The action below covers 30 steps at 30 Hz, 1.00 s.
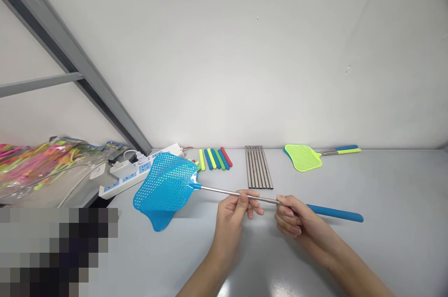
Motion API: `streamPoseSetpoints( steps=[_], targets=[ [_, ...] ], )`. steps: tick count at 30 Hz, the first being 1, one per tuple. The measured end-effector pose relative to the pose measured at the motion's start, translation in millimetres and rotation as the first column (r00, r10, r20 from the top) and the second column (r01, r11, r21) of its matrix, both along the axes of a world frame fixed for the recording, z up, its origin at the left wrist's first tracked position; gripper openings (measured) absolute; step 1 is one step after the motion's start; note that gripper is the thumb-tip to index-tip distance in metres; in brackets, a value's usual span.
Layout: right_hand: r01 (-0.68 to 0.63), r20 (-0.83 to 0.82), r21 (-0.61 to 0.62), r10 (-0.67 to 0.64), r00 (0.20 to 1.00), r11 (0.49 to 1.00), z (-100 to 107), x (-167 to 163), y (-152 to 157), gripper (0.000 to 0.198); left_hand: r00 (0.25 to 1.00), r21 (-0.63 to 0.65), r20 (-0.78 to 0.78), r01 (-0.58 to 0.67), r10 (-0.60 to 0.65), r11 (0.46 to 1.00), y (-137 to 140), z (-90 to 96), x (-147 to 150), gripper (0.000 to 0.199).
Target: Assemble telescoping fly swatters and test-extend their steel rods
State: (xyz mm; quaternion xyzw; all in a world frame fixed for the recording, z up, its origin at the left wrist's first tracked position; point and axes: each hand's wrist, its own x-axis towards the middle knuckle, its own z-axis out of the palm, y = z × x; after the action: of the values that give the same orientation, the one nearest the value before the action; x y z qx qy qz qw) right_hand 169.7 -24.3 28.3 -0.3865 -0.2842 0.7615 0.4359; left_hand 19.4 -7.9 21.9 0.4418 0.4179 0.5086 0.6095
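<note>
A blue fly swatter point(164, 189) with a perforated head, a thin metal telescopic rod and a blue grip spans the view above the table. My left hand point(236, 210) pinches the thin rod between thumb and forefinger, its other fingers partly loose. Closed round the rod just ahead of the blue grip is my right hand point(292, 217). The swatter's head points left, and the grip sticks out to the right beyond my right hand.
Several metal tubes point(259, 166) lie side by side near the wall. Left of them are several coloured foam grips point(217, 159). Swatters with a yellow-green head point(304, 157) in front lie at right. A power strip point(140, 173) and bagged colourful items point(42, 162) occupy the left.
</note>
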Motion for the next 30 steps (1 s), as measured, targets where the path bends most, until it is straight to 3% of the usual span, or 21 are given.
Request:
streamPoseSetpoints(
  steps=[30],
  targets=[
    [0.079,-0.010,-0.013,-0.079,0.997,0.997,-9,5,8,0.036,0.975,-0.068,0.118,-0.179,0.186,0.981,16,0.5,-18,0.024]
  ],
)
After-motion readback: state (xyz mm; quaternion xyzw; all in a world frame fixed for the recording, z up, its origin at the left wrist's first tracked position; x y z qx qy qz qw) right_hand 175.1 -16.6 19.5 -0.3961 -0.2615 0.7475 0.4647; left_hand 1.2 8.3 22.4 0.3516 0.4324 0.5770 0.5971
